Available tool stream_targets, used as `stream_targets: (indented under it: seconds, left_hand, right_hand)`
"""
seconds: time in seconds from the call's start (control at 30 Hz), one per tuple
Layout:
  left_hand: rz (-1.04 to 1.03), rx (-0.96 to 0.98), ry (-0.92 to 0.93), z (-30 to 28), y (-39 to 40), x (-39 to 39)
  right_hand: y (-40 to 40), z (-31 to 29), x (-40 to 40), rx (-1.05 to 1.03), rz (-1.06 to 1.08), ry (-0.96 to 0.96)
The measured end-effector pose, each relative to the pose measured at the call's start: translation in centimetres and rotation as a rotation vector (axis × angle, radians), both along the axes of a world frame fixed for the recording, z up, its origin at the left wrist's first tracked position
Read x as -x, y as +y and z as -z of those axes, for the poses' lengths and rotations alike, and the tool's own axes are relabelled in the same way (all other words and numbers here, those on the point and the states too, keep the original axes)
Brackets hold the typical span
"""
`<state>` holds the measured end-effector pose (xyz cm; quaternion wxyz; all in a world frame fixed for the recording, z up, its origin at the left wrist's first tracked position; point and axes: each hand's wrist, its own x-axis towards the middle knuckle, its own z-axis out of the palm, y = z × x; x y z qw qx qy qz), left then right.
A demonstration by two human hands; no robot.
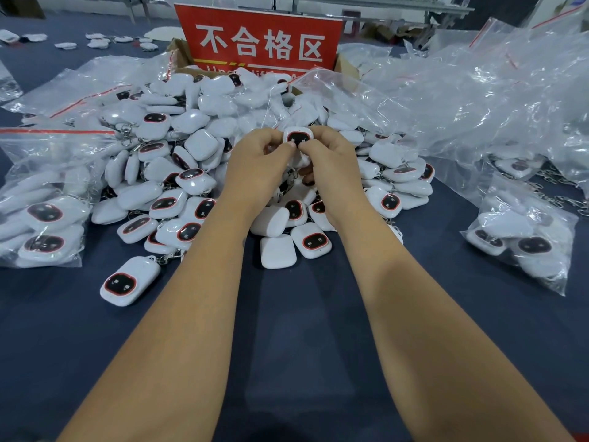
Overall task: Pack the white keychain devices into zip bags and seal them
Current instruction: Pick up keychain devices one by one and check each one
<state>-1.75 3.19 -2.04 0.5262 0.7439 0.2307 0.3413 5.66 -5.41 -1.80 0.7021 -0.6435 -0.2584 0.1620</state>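
Off to the left of my fingers lies a filled zip bag (44, 199), red strip along its top, packed with white devices. Nearer in, still left of the fingers and lower, one loose device (129, 281) sits alone on the dark blue table (302, 314), screen up, its long axis slanting up to the right with the keyring at the far end.

My left hand (255, 161) reaches forward over the pile of devices (178, 173), fingers curled, thumb and fingertips pinching the left edge of the held device (298, 139). That device stands between the two hands at the fingertips, dark screen facing me, roughly upright; its chain seems to hang below, though the hands hide most of it. My right hand (331, 157) mirrors the left, fingers curled round the right edge. Both hands are equally near, both forearms stretched straight ahead.

Just beyond and above the right fingers lies an open clear bag (338, 90), mouth hard to make out. I judge the next move is carrying the device up and right into it.

Further right sprawls a heap of empty bags (478, 100), and low right another filled bag (522, 237).
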Motion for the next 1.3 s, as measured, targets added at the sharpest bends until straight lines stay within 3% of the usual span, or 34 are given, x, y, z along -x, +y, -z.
stream_targets:
  seconds: [0.6, 1.0, 1.2, 1.3]
  left_hand:
    - [0.008, 0.027, -0.002, -0.1, 0.0, 0.0]
    - [-0.006, -0.09, 0.026, 0.05, -0.01, 0.1]
    - [0.032, 0.039, -0.038, -0.16, -0.19, 0.24]
    - [0.045, 0.108, -0.108, -0.24, -0.19, 0.35]
  right_hand:
    - [0.07, 0.1, -0.08, -0.001, 0.007, -0.033]
    - [0.21, 0.08, 0.0, 0.076, 0.005, -0.083]
    - [0.29, -0.06, 0.05, 0.049, 0.021, 0.019]
    - [0.31, -0.45, 0.07, -0.034, 0.024, 0.161]
